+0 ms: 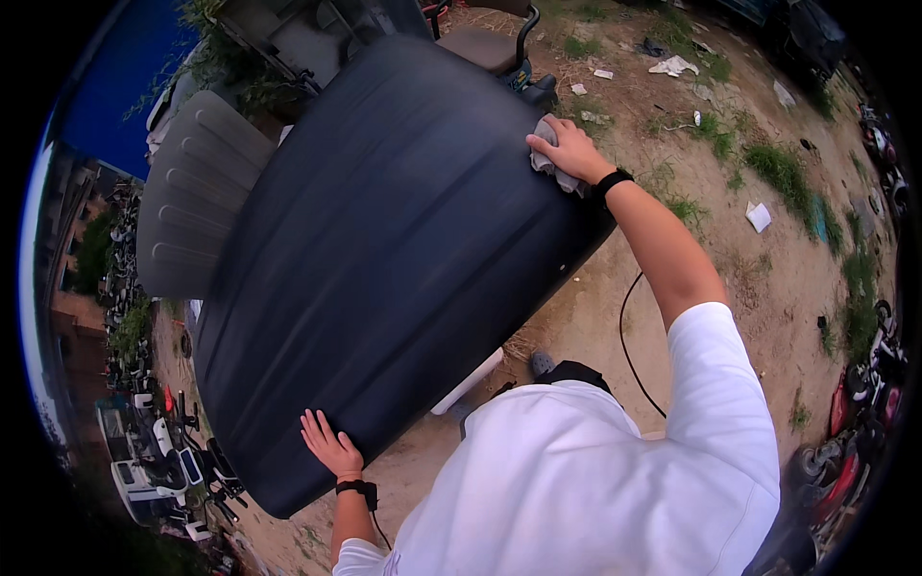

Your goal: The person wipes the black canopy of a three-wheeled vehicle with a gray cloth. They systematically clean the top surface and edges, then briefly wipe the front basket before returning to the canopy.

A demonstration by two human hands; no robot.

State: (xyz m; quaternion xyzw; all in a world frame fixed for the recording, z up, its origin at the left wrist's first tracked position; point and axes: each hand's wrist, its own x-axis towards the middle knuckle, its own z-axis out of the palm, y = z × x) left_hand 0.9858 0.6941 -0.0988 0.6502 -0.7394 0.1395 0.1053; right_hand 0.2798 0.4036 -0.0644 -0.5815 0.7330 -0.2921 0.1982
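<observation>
A large dark panel with long raised ridges, like a vehicle roof [384,240], spreads across the middle in front of me. My right hand [569,154] presses a crumpled grey cloth [545,151] onto its right end, fingers bent over the cloth. Toward the near left corner, my left hand [331,445] lies flat on the panel with its fingers spread, holding nothing. Each wrist wears a black band. What supports the panel underneath is hidden.
A grey ribbed panel [197,206] stands behind at the left. A brown seat [480,48] with a black armrest is beyond the far edge. A black cable [624,331] hangs by my right side. Scooters [168,466] crowd the lower left; litter and grass dot the dirt ground.
</observation>
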